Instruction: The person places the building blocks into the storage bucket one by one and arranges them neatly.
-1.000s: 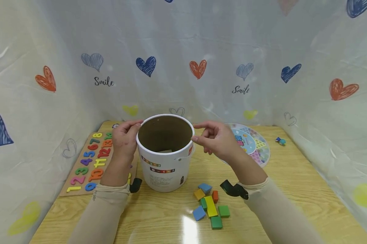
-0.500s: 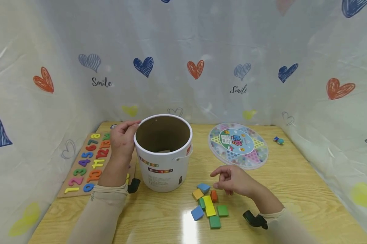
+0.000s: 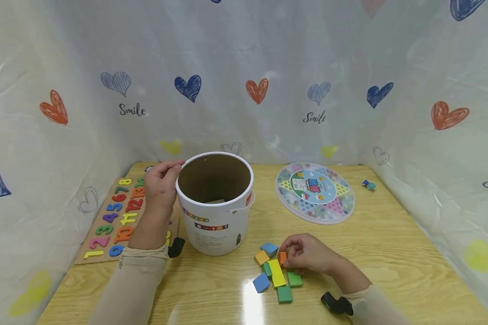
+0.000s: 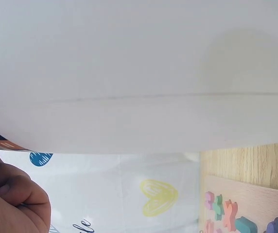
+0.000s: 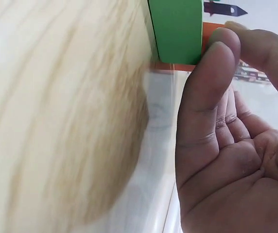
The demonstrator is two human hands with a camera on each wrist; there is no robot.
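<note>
In the head view a white bucket (image 3: pixel 215 234) stands upright on the table, with something pale at its bottom. My left hand (image 3: pixel 160 185) grips its rim on the left side. In the left wrist view the bucket's wall (image 4: pixel 129 73) fills the upper part, with curled fingers (image 4: pixel 20 194) at its edge. My right hand (image 3: pixel 312 255) pinches a small orange-red block (image 3: pixel 283 258) between thumb and forefinger among the loose blocks. The right wrist view has a green block (image 5: pixel 179 31) partly in front of it. Beside them lie a yellow block (image 3: pixel 277 272) and blue block (image 3: pixel 261 283).
A number board (image 3: pixel 106 230) with colourful digits lies left of the bucket, partly behind my left arm. At the back right is a round board-game disc (image 3: pixel 333 205) with a star pattern. A small blue-green toy (image 3: pixel 369 185) sits near the right edge.
My right hand has left the bucket's right rim and come down toward me to the blocks, where it now takes hold of the orange-red one. The left hand stays on the rim.
</note>
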